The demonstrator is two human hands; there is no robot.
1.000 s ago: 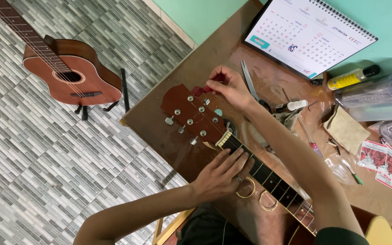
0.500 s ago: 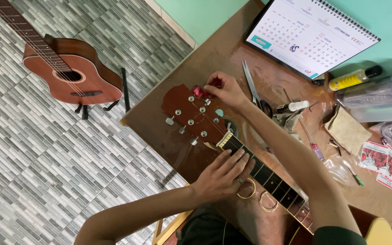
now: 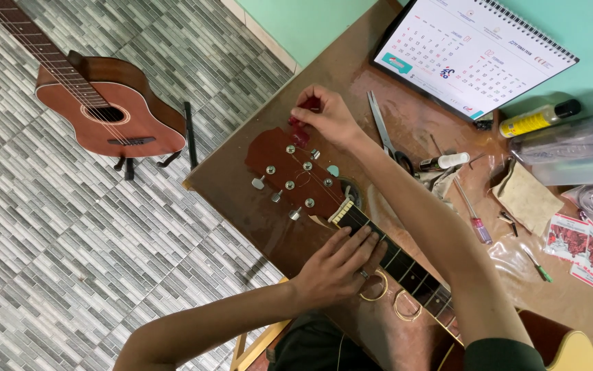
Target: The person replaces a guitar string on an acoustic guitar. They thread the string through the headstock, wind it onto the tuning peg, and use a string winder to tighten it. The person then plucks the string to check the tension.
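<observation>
Our right hand [image 3: 327, 117] pinched a small red winder [image 3: 301, 129] on a tuning peg at the far edge of the guitar headstock [image 3: 296, 175]. Our left hand [image 3: 338, 264] lay flat, fingers spread and holding nothing, across the strings on the neck [image 3: 406, 264] just below that headstock. Beyond the headstock lay scissors [image 3: 382, 127], and further out a screwdriver [image 3: 475, 213]. We judged that over-turning the peg might snap a string, or the winder might slip off.
</observation>
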